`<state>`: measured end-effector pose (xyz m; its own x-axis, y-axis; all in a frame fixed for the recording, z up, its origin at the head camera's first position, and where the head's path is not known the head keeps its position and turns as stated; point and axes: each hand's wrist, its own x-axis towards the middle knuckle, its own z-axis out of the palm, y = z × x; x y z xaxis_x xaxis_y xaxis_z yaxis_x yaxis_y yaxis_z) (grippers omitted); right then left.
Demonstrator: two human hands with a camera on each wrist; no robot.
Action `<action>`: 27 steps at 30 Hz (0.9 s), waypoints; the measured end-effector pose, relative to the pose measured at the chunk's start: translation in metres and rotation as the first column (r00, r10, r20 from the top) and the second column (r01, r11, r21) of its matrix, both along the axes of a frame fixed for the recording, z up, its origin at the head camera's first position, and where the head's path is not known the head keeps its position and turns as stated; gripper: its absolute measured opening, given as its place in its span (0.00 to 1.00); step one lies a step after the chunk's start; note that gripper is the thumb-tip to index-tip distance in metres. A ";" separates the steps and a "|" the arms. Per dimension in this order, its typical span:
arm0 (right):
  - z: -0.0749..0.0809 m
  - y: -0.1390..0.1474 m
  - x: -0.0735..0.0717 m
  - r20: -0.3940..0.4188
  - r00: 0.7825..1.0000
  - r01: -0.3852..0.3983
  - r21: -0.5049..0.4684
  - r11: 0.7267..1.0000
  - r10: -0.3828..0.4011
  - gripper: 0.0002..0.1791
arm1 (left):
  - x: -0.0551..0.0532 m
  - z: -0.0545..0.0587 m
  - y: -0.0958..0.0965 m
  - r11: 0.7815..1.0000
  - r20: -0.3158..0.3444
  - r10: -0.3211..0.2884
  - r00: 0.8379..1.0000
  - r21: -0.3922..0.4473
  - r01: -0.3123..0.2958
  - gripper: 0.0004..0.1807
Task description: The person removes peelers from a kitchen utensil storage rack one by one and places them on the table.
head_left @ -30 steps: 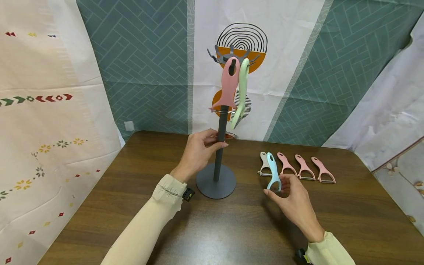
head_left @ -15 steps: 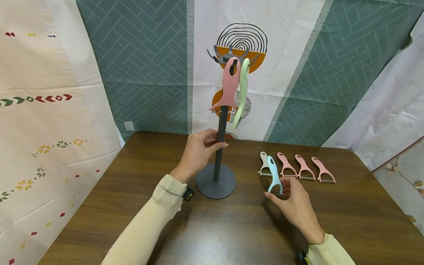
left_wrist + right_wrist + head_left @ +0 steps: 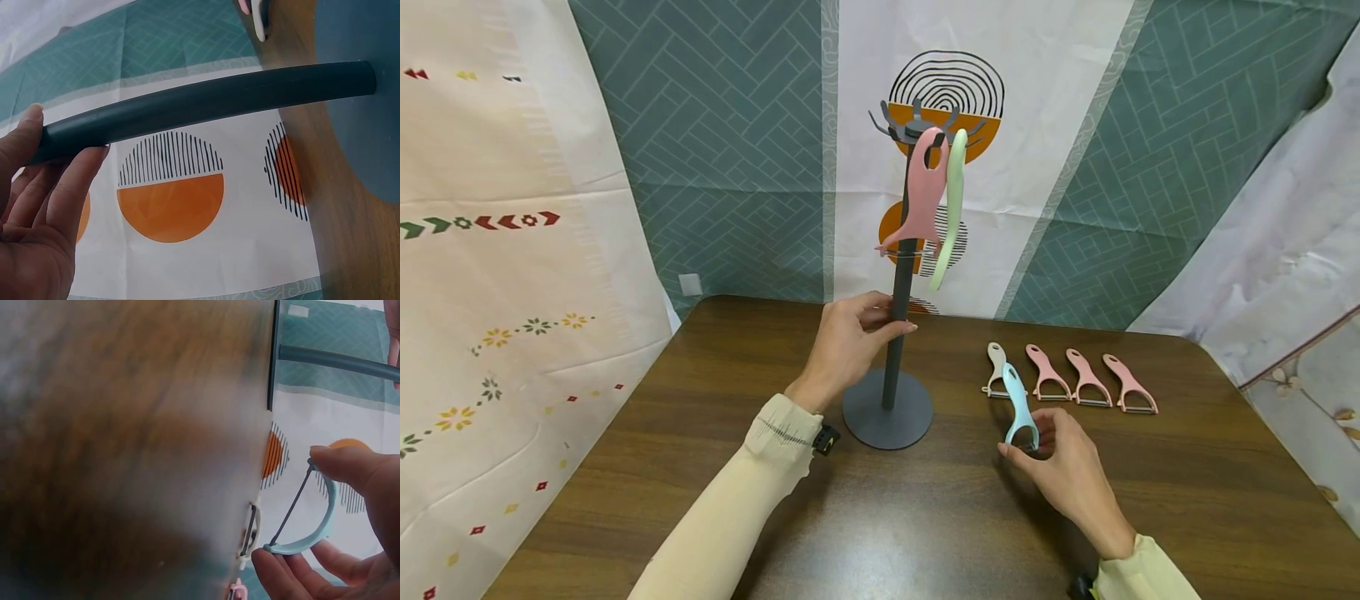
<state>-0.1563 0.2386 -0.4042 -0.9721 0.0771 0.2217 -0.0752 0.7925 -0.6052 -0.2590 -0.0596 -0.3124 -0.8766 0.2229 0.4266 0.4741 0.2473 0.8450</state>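
My left hand (image 3: 850,337) grips the dark grey pole of a hook stand (image 3: 889,408), thumb on the near side. In the left wrist view the pole (image 3: 206,100) runs between thumb and fingers. From the stand's top hooks hang a pink peeler (image 3: 923,196) and a light green peeler (image 3: 953,208). To the right, my right hand (image 3: 1063,458) pinches a light blue peeler (image 3: 1018,408) by the two sides of its head, handle pointing up and away. The right wrist view shows its blade (image 3: 292,506) spanning between thumb and fingertips.
Behind the blue peeler a whitish peeler (image 3: 996,360) lies on the brown wooden table (image 3: 700,500). Three pink peelers (image 3: 1088,379) lie in a row right of it. A patterned cloth (image 3: 752,150) hangs along the table's back edge.
The stand's top has turned slightly, carrying the hanging pink and green peelers a little to the right. My right hand has lowered the blue peeler slightly toward me; my left hand stays on the pole.
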 end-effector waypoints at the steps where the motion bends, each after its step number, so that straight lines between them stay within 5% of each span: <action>1: 0.000 0.000 0.000 0.002 1.000 0.001 0.004 1.000 -0.001 0.31 | 0.000 0.000 0.000 1.000 -0.002 0.001 1.000 -0.002 -0.001 0.13; 27: -0.001 0.009 0.002 0.101 0.994 0.020 0.081 0.997 -0.028 0.34 | -0.002 -0.002 0.005 1.000 -0.049 0.022 0.999 0.000 -0.022 0.14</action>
